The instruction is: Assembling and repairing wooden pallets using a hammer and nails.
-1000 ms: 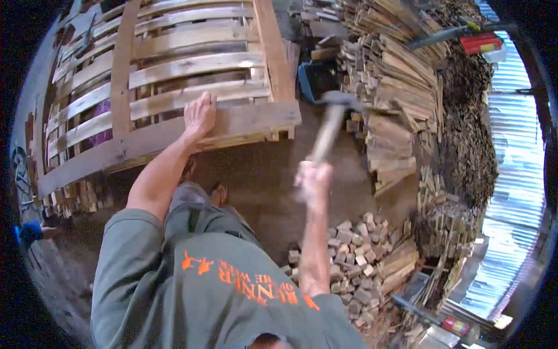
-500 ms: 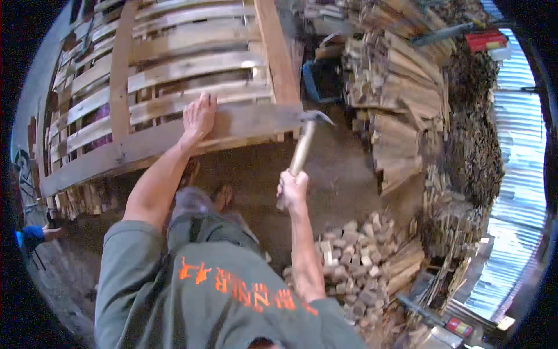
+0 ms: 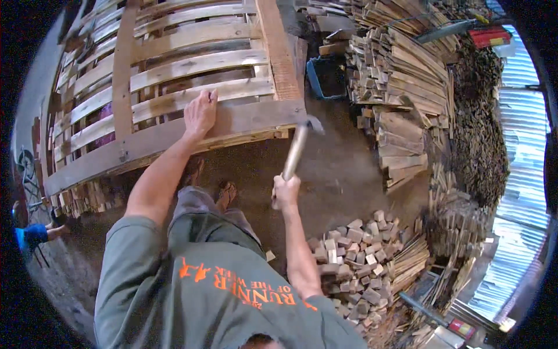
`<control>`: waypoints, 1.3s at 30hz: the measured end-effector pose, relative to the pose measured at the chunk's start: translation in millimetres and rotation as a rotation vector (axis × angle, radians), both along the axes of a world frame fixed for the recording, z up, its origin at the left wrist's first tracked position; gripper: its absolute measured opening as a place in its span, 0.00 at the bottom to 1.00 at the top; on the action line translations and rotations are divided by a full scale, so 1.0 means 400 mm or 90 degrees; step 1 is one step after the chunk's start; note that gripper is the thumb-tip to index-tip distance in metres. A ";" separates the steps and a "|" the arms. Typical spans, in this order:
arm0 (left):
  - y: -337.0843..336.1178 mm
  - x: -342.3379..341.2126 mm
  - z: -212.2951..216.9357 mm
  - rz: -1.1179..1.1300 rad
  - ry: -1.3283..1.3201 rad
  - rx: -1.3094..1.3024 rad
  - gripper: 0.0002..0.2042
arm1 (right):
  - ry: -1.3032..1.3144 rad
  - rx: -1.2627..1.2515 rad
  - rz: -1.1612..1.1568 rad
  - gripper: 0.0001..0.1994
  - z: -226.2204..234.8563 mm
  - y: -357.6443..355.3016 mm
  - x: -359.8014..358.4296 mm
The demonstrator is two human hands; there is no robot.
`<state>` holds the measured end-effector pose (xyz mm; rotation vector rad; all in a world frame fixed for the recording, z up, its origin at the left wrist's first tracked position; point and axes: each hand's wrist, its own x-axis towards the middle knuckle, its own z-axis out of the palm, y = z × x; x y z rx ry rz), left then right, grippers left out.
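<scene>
A large wooden pallet (image 3: 197,64) of spaced slats fills the upper left. Along its near side runs a wide board (image 3: 250,118), and my left hand (image 3: 200,116) grips it with the fingers curled over its far edge. A claw hammer (image 3: 296,152) is in my right hand (image 3: 285,192), which is closed round the lower part of its pale handle. The hammer's head is at the right end of that board, close to the pallet's corner; it is blurred, and I cannot tell if it touches the wood.
Stacked boards (image 3: 401,139) stand to the right, beside a blue crate (image 3: 325,78). A heap of small wooden blocks (image 3: 360,250) lies on the floor (image 3: 244,151) at lower right. At the far left, another person's blue sleeve (image 3: 34,235) and arm show.
My right hand and the hammer have shifted slightly left and down, nearer to me. My left hand keeps its hold on the board.
</scene>
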<state>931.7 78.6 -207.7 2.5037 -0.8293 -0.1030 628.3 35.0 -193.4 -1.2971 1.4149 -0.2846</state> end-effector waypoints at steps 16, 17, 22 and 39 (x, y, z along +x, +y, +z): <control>0.631 -0.274 0.032 0.293 0.382 -0.259 0.20 | -0.033 -0.005 0.082 0.04 -0.060 0.051 -0.271; 0.730 -0.292 0.015 0.441 0.446 -0.232 0.22 | -0.035 -0.007 0.100 0.03 -0.052 0.051 -0.234; 1.077 -0.335 -0.214 0.920 0.695 -0.748 0.11 | -0.145 -0.004 0.301 0.07 0.100 0.180 0.155; 1.613 0.246 -0.122 0.883 0.545 -1.161 0.06 | -0.026 0.290 0.724 0.07 0.153 0.920 0.922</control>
